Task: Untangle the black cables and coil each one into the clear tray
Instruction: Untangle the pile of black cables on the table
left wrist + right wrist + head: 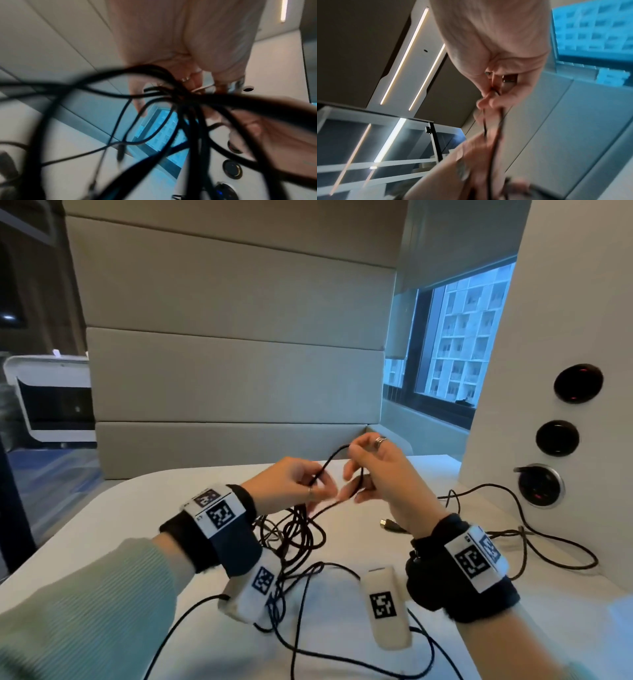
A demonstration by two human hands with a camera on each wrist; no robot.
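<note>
A tangle of black cables (294,532) lies on the white table (102,535) below my raised hands, with loose strands trailing toward me and to the right. My left hand (301,484) pinches a black cable strand that rises out of the tangle. My right hand (363,463), a ring on one finger, pinches the same strand a little higher, where it arches between the hands. In the left wrist view the cables (171,94) bunch under my left hand's fingers (188,81). The right wrist view shows my right hand (489,100) pinching thin strands (496,129). No clear tray is in view.
A USB plug (390,525) lies on the table under my right wrist. The white wall panel at the right carries round sockets (539,484), one with a cable plugged in. A padded bench back (233,378) rises behind the table.
</note>
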